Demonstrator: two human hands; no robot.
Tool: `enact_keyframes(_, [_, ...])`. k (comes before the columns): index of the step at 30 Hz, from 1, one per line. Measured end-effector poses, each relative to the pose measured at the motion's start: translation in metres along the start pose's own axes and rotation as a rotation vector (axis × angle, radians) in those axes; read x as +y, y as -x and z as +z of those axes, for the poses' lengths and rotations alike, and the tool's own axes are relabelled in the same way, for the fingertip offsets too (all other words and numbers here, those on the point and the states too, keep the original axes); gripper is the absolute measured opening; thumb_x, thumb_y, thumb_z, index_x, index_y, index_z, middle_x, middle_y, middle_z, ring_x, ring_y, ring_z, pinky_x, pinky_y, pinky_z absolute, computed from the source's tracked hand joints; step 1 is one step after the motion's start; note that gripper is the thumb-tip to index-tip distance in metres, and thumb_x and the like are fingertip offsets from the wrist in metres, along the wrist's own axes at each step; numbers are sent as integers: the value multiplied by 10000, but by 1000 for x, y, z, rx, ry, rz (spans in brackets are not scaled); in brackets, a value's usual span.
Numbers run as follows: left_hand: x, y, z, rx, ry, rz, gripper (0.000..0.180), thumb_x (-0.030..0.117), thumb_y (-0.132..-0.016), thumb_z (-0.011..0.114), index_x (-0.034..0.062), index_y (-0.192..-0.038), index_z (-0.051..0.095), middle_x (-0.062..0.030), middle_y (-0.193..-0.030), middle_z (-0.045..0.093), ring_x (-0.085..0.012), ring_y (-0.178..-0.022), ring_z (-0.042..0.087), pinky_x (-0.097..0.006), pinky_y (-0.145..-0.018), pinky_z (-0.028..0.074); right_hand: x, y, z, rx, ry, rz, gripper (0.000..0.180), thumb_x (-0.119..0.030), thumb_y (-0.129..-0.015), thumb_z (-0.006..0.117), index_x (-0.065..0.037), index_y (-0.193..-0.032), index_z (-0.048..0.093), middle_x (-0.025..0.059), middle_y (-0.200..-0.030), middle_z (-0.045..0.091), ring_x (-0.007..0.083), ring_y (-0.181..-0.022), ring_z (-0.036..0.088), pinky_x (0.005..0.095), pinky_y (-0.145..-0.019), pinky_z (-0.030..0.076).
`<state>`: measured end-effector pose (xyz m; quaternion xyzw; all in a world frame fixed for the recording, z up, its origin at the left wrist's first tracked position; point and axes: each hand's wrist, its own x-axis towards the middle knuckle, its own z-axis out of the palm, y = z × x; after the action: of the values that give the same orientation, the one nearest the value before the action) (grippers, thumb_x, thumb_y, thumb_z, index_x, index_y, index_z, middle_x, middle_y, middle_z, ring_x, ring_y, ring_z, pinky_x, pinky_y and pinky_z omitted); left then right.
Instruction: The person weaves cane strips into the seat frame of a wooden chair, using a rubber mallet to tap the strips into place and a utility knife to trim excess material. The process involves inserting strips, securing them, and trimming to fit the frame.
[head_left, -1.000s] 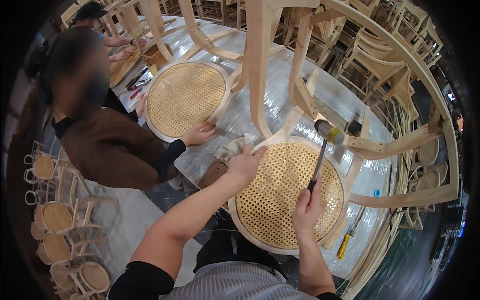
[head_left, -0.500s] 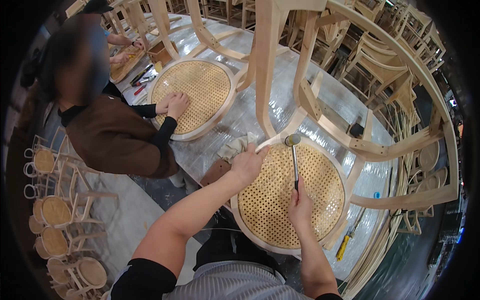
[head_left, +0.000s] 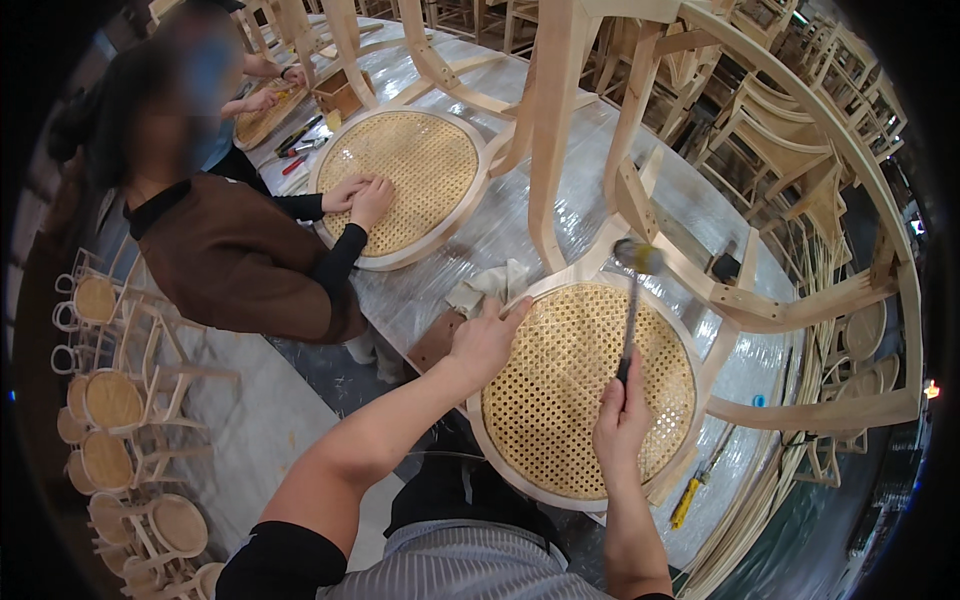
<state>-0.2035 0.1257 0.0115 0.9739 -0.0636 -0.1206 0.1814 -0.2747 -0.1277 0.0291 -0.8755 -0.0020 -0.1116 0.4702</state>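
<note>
Amid chairs [head_left: 770, 125], gripping hammer [head_left: 632, 305] w/ R hand [head_left: 620, 425] over cane seat [head_left: 570, 400] at table [head_left: 500, 225] edge; resting L hand [head_left: 485, 345] on rim [head_left: 478, 430], can't tell if pinching. Already woven across, prob. unfinished at rim.

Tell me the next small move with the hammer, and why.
Probably tap the seat rim just clear of the left hand: the right hand grips the hammer by its handle, the blurred head appears raised, and the left hand's fingers are at the rim.
</note>
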Motion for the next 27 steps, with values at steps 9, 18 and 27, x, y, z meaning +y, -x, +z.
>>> enact_keyframes(9, [4, -2, 9, 21, -15, -24, 806, 63, -941, 623, 301, -1672, 382, -238, -1235, 531, -450, -925, 720, -523, -809, 616, 5, -7, 5, -126, 142, 5, 557, -83, -1094, 565, -144, -1640, 471, 245, -1038, 756, 320, -779, 735, 401, -719, 560])
enact_keyframes(18, [2, -3, 14, 72, -29, 36, 773, 66, -960, 604, 264, -1674, 385, -226, -1221, 529, -430, -871, 724, -511, -772, 623, 19, 1, 4, -204, 303, 15, 559, -93, -1087, 574, -138, -1635, 479, 161, -694, 611, 239, -582, 604, 385, -616, 512])
enact_keyframes(27, [8, -4, 10, 53, -31, 35, 770, 81, -964, 607, 268, -1676, 379, -219, -1210, 525, -427, -849, 725, -515, -774, 624, 20, -1, 13, 38, 268, -273, 543, -80, -1084, 565, -54, -1618, 468, 254, -1105, 756, 367, -887, 771, 460, -758, 578])
